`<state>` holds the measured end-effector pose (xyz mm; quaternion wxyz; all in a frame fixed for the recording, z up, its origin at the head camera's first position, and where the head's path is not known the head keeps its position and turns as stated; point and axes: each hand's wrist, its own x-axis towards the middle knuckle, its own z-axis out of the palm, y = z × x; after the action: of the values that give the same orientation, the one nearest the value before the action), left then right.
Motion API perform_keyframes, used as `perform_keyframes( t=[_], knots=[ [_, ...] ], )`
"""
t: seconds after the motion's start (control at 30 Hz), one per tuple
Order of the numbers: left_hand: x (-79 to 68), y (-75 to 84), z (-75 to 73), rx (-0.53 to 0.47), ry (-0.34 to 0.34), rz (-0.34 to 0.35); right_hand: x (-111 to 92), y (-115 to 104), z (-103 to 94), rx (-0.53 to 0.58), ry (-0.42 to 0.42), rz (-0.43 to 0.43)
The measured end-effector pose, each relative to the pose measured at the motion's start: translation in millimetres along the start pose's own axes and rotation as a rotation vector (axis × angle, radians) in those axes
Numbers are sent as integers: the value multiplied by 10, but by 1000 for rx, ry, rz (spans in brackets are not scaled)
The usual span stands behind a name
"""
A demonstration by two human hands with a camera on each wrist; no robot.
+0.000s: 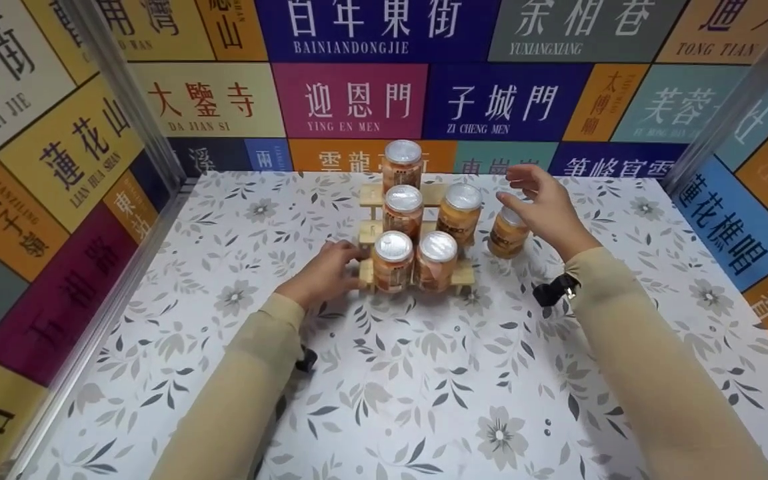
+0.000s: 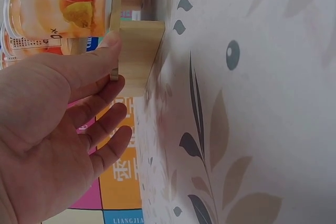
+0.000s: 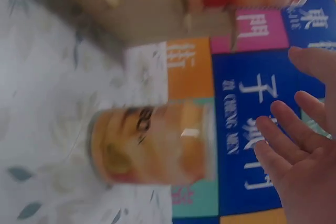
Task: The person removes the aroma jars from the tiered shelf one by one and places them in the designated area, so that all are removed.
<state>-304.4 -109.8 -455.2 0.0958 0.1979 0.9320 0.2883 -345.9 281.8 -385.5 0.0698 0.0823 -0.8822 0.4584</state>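
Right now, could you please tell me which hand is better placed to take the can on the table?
Probably the right hand: it is open near that can, while the left hand pinches the rack.

Setting: a panelled booth or staged work cell, by appearance; the wider premises cannot be determined. A floral-print tabletop [image 1: 437, 353] is enclosed behind by a back panel [image 1: 351, 100] and flanked by a left panel [image 1: 57, 153] and a right panel [image 1: 734, 227], all printed with colour-block Chinese place-name signs, some captioned in pinyin. Silvery corner posts [image 1: 134, 93] are seen at the tabletop's far corners.
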Motion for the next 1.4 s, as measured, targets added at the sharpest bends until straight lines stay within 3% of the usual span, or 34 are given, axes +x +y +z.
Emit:
perform_keyframes(
  t=[0.63, 0.9, 1.13, 1.4],
  knots=[
    [22, 45, 33, -38, -16, -78, 200, -754, 443, 33, -96, -90],
    [11, -5, -1, 0, -2, 11, 332, -1020, 625, -41, -160, -74],
    [12, -4, -15, -5, -7, -2, 438, -1103, 750, -34, -243, -48],
    [12, -6, -20, -33, -20, -20, 512, -1136, 855, -4, -233, -82]
  ],
)
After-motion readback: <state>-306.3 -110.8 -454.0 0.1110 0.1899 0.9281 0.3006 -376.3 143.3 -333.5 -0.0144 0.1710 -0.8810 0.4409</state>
